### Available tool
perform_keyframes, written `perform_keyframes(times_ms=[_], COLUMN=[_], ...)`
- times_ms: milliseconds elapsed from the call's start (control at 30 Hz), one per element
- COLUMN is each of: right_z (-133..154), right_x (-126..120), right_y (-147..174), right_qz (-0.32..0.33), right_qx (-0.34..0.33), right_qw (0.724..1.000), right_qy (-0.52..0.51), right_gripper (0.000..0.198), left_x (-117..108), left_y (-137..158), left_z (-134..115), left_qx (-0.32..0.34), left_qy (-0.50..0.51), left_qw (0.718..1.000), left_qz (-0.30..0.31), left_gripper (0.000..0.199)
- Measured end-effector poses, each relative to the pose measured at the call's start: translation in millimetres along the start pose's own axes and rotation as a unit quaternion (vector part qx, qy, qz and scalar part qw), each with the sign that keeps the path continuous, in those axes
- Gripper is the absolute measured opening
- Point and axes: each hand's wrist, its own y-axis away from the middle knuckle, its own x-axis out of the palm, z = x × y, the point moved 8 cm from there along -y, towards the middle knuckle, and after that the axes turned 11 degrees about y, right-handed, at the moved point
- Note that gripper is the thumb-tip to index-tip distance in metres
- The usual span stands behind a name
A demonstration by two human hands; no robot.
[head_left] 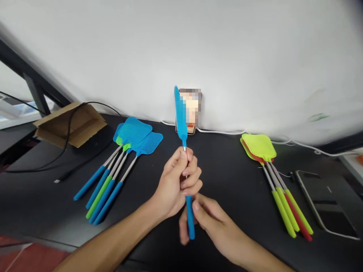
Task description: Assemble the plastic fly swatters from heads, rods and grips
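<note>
The fingers (193, 177) of our left hand (179, 180) curl around the thin metal rod of a blue swatter (179, 113), with the thumb pressed on it. Our right hand (211, 217) is just below, at the blue handle (191, 226). Its thumb is on the right side and its other fingers bend behind, but we cannot tell if they pinch. The swatter is up above the middle of the black table (227, 177), thin edge toward us. Behind it, a blurry phone (193, 109) stands by the white wall (227, 56). On the left lie 5 swatters (136, 130) with 4 blue handles and 1 green handle, near an open brown box (79, 130). A black cable (68, 132) bends across the box. On the right lie 4 swatters (259, 146), 3 yellow-green and 1 red. Farther right, a dark phone (323, 200) lies flat. A white wire (227, 132) runs along the far edge.
</note>
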Motion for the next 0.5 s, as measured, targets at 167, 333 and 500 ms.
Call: perform_keyframes(times_ms=[167, 333, 500], right_z=[12.9, 40.5, 53.7], right_x=[-0.4, -4.3, -4.4], right_y=[2.9, 9.7, 19.0], right_qz=[-0.023, -0.077, -0.140], right_qx=[-0.026, -0.095, -0.137], right_qw=[0.999, 0.973, 0.935], right_qy=[0.039, 0.198, 0.296], right_gripper=[0.046, 0.042, 0.037], left_x=[10.2, 23.0, 28.0], left_y=[10.0, 27.6, 32.1], left_z=[-22.9, -39.1, -39.0], left_qx=[0.069, 0.124, 0.153], left_qy=[-0.010, -0.024, -0.026], left_qw=[0.996, 0.986, 0.978], left_qz=[-0.059, -0.106, -0.136], left_gripper=[0.026, 0.027, 0.027])
